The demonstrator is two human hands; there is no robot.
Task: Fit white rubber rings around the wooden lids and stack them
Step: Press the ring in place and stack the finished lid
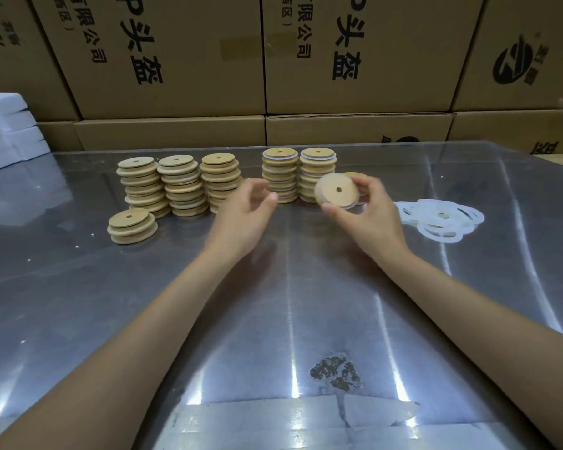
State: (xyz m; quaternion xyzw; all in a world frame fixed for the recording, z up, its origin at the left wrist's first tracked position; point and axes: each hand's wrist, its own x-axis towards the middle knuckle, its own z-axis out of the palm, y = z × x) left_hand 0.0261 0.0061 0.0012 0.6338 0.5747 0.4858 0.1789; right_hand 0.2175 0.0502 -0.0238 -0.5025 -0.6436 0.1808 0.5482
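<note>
My right hand (368, 212) grips a round wooden lid (337, 190) with a centre hole, tilted toward me, a white rubber ring showing round its edge. My left hand (246, 216) hovers just left of it, fingers loosely curled, holding nothing. Behind the hands stand two stacks of ringed lids (280, 175) (316, 167). Three taller stacks of bare lids (182, 185) stand further left, with a short stack (132, 226) in front of them. A heap of loose white rings (439, 219) lies on the table to the right of my right hand.
The work surface is a shiny metal table (273, 319) with a worn patch near the front edge. Large cardboard boxes (355, 60) wall off the far side. White folded material (10, 131) is piled at the far left.
</note>
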